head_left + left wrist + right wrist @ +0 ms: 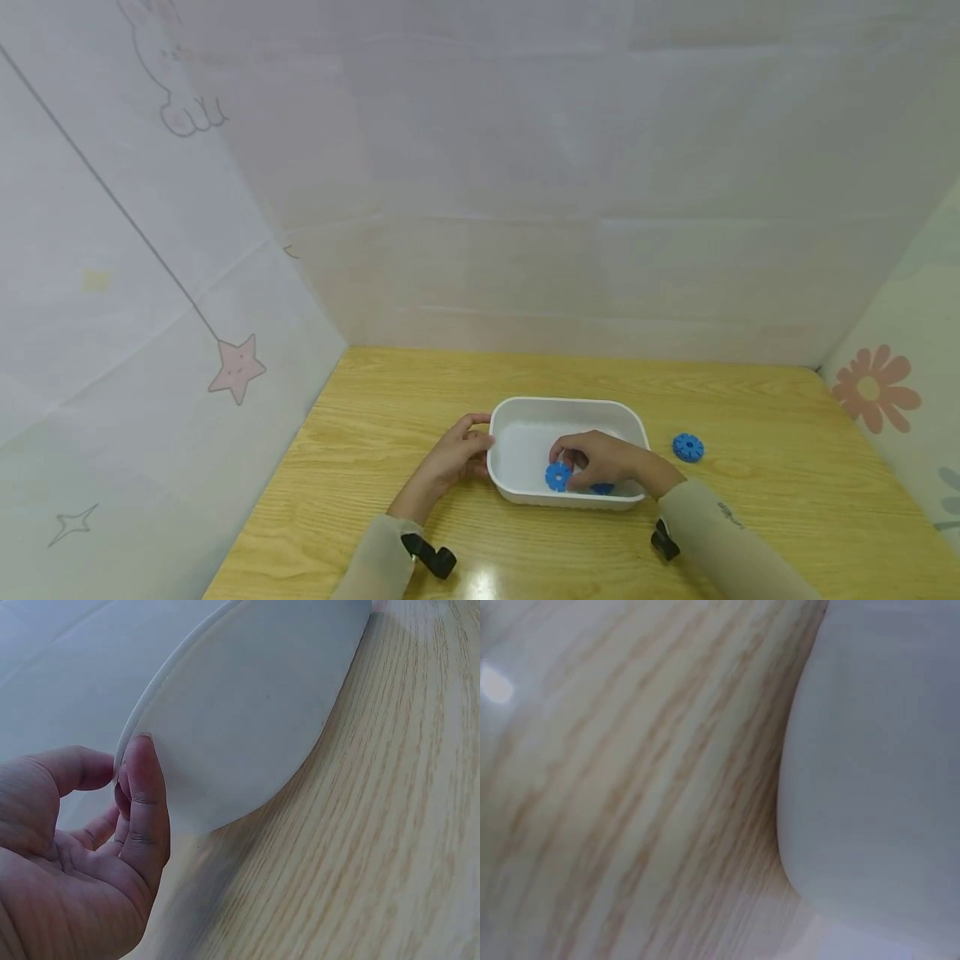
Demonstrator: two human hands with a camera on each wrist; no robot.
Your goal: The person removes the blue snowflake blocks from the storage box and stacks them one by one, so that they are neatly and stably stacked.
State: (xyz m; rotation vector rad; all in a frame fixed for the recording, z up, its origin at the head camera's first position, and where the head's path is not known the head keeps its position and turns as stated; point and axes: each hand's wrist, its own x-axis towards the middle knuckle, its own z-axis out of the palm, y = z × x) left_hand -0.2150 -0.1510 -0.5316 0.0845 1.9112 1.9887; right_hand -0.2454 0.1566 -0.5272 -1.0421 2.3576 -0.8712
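A white plastic bin (517, 450) stands on the wooden table. My left hand (457, 454) pinches its left rim between thumb and fingers; in the left wrist view the left hand (97, 840) grips the edge of the bin wall (240, 712). Inside the bin is my right hand (600, 458), its curled fingers and thumb at the edge of a blue notched snowflake disc (557, 477). Another blue disc (602, 488) shows partly beneath that hand. Only the outer bin wall (877, 787) and table appear in the right wrist view, which leaves the right hand out.
A small stack of blue notched discs (688, 447) lies on the table (757, 467) to the right of the bin. Printed cloth (525, 208) hangs behind the table and along both sides.
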